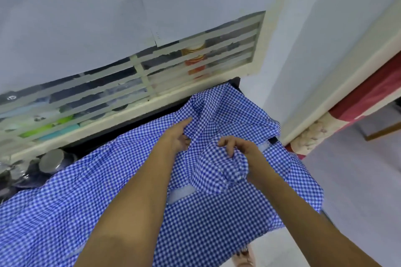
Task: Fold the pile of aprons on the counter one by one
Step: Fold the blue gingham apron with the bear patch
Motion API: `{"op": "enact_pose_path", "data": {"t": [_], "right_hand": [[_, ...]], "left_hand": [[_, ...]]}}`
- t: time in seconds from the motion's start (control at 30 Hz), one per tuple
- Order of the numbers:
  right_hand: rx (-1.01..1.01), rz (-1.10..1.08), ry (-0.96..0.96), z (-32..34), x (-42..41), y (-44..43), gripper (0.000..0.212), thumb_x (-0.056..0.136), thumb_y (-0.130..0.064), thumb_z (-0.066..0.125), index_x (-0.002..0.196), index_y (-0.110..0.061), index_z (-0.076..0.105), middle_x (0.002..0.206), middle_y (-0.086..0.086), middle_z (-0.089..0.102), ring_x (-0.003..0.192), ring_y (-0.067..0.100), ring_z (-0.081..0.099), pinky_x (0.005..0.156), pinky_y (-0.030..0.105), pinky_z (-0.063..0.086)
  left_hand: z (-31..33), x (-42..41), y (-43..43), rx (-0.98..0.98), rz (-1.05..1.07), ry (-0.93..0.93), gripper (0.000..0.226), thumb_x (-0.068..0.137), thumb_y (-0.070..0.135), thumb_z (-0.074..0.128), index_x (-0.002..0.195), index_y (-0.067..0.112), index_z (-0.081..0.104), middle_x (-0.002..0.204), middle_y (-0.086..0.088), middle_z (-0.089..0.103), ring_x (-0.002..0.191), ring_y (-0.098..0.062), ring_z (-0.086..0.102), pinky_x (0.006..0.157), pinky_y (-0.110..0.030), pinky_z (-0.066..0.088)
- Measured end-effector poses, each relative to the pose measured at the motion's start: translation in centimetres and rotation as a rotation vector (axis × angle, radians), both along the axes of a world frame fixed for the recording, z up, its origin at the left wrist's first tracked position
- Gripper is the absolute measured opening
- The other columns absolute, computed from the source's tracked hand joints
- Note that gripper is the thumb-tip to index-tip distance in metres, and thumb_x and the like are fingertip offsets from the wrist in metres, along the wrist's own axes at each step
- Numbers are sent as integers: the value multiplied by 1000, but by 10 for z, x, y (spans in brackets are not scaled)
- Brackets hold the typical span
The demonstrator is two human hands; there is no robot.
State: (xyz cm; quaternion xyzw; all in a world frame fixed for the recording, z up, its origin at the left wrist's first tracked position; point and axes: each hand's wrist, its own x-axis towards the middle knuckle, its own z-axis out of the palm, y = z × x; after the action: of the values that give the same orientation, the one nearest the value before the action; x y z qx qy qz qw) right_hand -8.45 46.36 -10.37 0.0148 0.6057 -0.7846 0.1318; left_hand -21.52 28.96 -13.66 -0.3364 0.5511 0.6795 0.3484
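- Blue checked apron [108,191] lies spread over the dark counter [130,123], its near edge hanging off.
- Right hand [240,149] pinches a bunched fold at centre.
- Left hand [180,136], forefinger extended, other fingers curled on cloth.
- Slatted window [152,76] beyond.

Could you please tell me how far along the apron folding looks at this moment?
Early, by the look of it. No folded apron shows in view. In hand: the left hand pinches the blue checked apron near its far edge, while the right hand has a bunched part of the same cloth in its grip. Left: this apron lies spread and rumpled over the counter, so its folds remain. How many aprons lie beneath cannot be told.
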Motion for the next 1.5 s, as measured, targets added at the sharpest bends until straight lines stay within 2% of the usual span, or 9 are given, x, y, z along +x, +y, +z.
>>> {"op": "enact_pose_path", "data": {"t": [0.07, 0.23, 0.4, 0.53, 0.63, 0.83, 0.97, 1.3, 1.5], "right_hand": [[29, -87, -74, 3, 25, 30, 20, 74, 8, 58, 63, -8, 53, 98, 2, 68, 98, 14, 63, 84, 24, 52], [1049, 63, -263, -27, 73, 97, 48, 82, 16, 48, 83, -26, 71, 98, -2, 65, 80, 12, 62, 70, 19, 48], [1199, -166, 39, -18, 85, 55, 25, 94, -23, 56, 118, -19, 61, 117, -3, 59, 104, 13, 56, 81, 16, 38], [1311, 438, -43, -36, 89, -5, 85, 85, -58, 56, 151, -18, 20, 156, 2, 19, 141, 22, 20, 114, 37, 25], [1464, 417, -23, -61, 92, -28, 63, 96, -36, 49, 147, -9, 24, 156, 12, 16, 142, 32, 19, 114, 47, 26], [835, -78, -177, -32, 75, -6, 26, 101, -21, 43, 77, -14, 48, 72, 0, 48, 65, 12, 43, 62, 25, 33], [163, -378, -523, 4, 84, 58, 28, 97, -25, 52, 76, -13, 65, 77, 1, 72, 72, 16, 68, 68, 25, 49], [887, -364, -414, -57, 131, 100, 20, 94, -23, 58, 85, -6, 65, 75, -2, 61, 62, 6, 50, 54, 13, 33], [377, -975, -512, -71, 156, 129, 22, 82, 8, 50, 78, -12, 54, 77, 2, 53, 71, 15, 48, 68, 28, 38]], "left_hand": [[-1, 0, 7, -6, 118, 40, 21, 95, 16, 57, 110, 1, 58, 94, -14, 65, 78, -28, 63, 70, -43, 54], [-8, -16, 5, -290, 242, 171, 26, 93, 15, 60, 113, 2, 49, 112, -15, 61, 94, -30, 62, 75, -47, 56], [-6, 1, 23, -304, -56, 124, 42, 94, 6, 56, 134, -2, 47, 127, -17, 58, 59, -20, 54, 37, -23, 46], [3, 2, 37, -383, -146, 157, 38, 95, 14, 57, 129, -1, 52, 128, -17, 58, 78, -29, 58, 72, -33, 47], [5, 5, 43, -426, -190, 213, 43, 96, 14, 56, 136, 1, 47, 138, -14, 51, 118, -31, 53, 88, -37, 43], [-4, 6, 38, -443, -154, 241, 44, 99, 17, 52, 140, 3, 43, 140, -16, 48, 120, -34, 51, 103, -45, 44], [-5, 5, 32, -398, -75, 206, 49, 95, 19, 59, 137, -1, 43, 140, -15, 49, 123, -34, 50, 105, -48, 41], [-5, 38, 41, -748, -74, 313, 84, 88, 25, 68, 147, -6, 17, 153, -20, 26, 138, -32, 30, 115, -39, 28], [-20, 177, 103, -740, -888, 1115, 67, 94, 27, 58, 150, 11, 23, 158, -9, 16, 145, -24, 15, 120, -39, 15]]}}
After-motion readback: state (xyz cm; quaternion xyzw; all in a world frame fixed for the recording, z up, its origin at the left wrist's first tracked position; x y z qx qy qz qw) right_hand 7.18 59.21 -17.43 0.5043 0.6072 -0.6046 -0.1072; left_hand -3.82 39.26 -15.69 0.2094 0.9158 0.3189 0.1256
